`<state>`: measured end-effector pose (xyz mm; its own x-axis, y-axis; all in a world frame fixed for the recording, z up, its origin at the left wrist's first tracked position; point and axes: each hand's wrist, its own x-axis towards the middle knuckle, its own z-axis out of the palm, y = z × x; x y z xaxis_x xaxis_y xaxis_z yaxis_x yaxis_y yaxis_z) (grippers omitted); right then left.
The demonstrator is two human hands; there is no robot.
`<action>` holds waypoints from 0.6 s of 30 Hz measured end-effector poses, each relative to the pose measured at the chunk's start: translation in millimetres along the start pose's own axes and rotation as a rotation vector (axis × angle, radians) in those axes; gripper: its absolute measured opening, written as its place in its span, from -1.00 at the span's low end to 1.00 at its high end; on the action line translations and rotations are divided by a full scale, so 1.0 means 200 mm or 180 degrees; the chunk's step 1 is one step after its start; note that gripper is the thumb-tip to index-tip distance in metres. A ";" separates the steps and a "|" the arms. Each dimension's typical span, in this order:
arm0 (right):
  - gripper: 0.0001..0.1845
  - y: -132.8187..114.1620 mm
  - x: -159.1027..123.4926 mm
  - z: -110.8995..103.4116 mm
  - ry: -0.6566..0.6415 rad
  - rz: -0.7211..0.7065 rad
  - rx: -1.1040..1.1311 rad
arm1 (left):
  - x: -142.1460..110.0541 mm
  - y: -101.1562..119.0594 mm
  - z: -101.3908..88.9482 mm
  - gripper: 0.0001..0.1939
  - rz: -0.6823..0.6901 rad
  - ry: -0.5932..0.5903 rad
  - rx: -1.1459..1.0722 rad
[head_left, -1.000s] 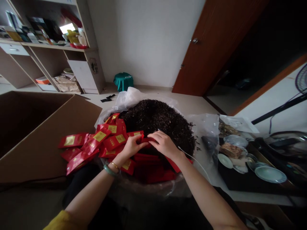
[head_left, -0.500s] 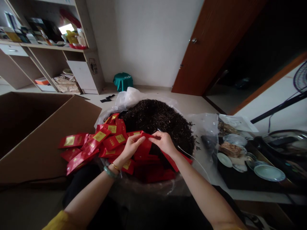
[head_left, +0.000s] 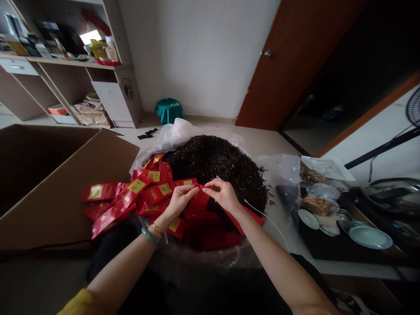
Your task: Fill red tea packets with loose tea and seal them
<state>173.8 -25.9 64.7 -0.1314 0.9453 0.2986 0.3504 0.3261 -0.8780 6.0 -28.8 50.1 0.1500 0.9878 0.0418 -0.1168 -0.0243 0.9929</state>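
Fingertips of the left hand point(head_left: 179, 197) and the right hand point(head_left: 222, 195) pinch the top edge of one red foil pouch point(head_left: 199, 202) from either side, thumbs and forefingers narrowed on its mouth. The pouch hangs upright between them, at the near edge of the heap of loose dark tea leaves point(head_left: 215, 166), above a stack of flat red pouches point(head_left: 210, 232). To do this well, I judge, each pinch should sit close to a corner of the mouth, so the two foil layers part evenly without creasing, and the pouch should be kept low over the leaves. More pouches with gold labels point(head_left: 131, 197) lie fanned out to the left, spilling toward the open cardboard box point(head_left: 65, 183). The clear plastic liner point(head_left: 183, 131) wraps the heap.
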 end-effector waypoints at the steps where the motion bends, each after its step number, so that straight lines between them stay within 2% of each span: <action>1: -0.82 0.00 0.00 0.00 0.0018 -0.0048 -0.0017 | 0.00 0.00 0.01 -0.61 -0.0011 -0.0003 -0.0031; 2: -0.82 0.00 0.00 0.00 0.0054 -0.0097 -0.0029 | -0.01 0.00 0.01 -0.63 -0.0042 -0.0033 -0.0093; 4: -0.81 0.00 0.00 0.00 0.0145 -0.0164 -0.0028 | -0.02 0.00 0.03 -0.52 -0.0213 -0.0233 -0.0264; 6: -0.81 -0.01 -0.01 0.00 0.0181 -0.0180 -0.0014 | -0.04 -0.01 0.04 -0.43 -0.0513 -0.0663 -0.0327; 9: -0.80 -0.01 -0.01 0.00 0.0177 -0.0162 -0.0047 | -0.04 -0.03 0.04 -0.49 -0.0876 -0.1109 -0.0278; 18: -0.81 -0.01 0.01 -0.01 0.0197 0.0035 -0.0002 | 0.02 -0.08 -0.03 -0.54 -0.0847 -0.1342 0.0300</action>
<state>175.0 -24.8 67.8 -0.0698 0.9477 0.3115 0.3522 0.3155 -0.8811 2.9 -23.8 33.9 0.5481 0.8141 -0.1919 0.0655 0.1870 0.9802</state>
